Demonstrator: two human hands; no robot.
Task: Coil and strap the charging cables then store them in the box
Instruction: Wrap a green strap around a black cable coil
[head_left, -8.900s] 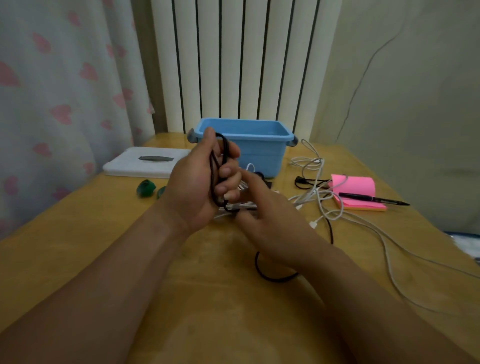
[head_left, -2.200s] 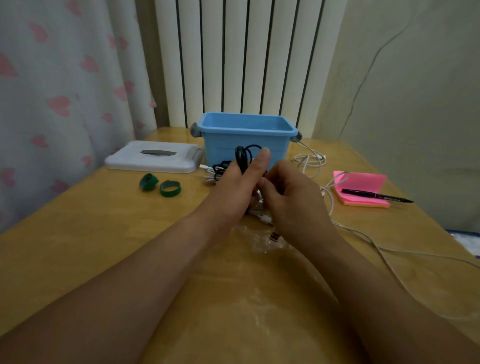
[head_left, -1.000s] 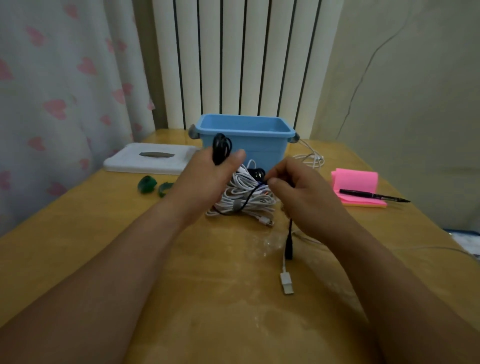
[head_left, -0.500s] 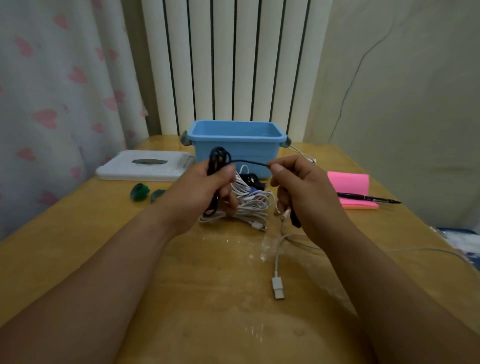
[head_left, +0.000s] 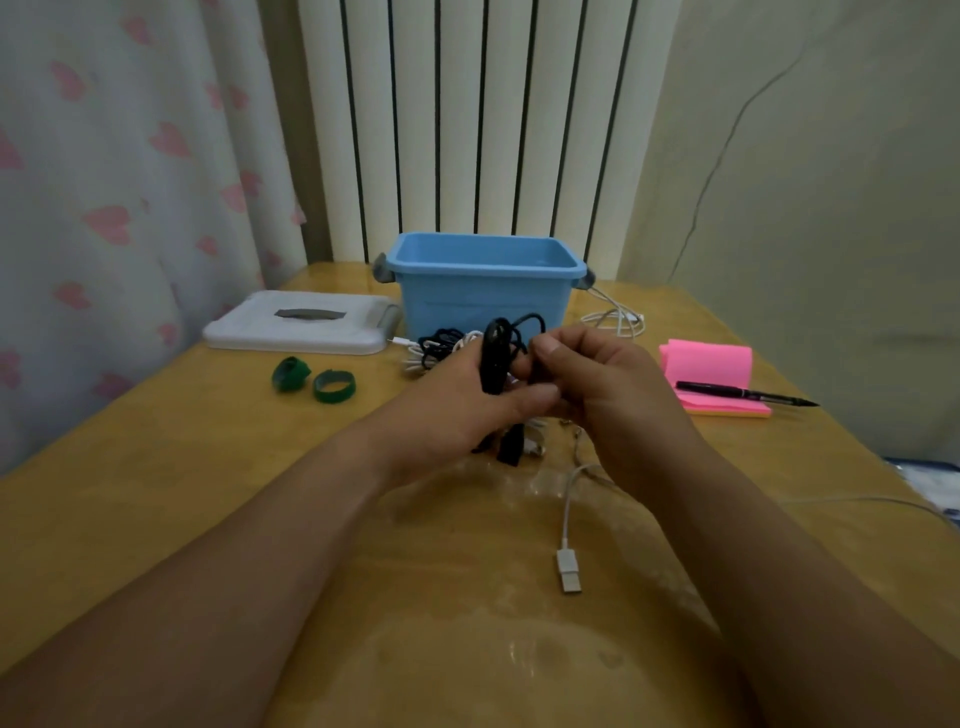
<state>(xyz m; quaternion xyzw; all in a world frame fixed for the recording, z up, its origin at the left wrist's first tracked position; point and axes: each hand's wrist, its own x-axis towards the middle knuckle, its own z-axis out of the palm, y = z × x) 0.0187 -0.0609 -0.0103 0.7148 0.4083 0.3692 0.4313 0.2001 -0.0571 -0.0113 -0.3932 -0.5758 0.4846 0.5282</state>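
Wood tabletop (head_left: 208, 467) stretches widest nearest you, where a white cable (head_left: 566, 514) ends in a plug pointing your way. Beyond it your left hand (head_left: 467, 410) curls round the black cable coil (head_left: 493, 358), held upright, and your right hand (head_left: 608, 395) pinches a strand of it. To the left, two green straps (head_left: 334, 386) lie with table all round them. Farther back the blue box (head_left: 483, 301) stands open-topped near the far edge, a white lid (head_left: 301, 330) to its left and a pink notepad (head_left: 711, 371) by the right edge.
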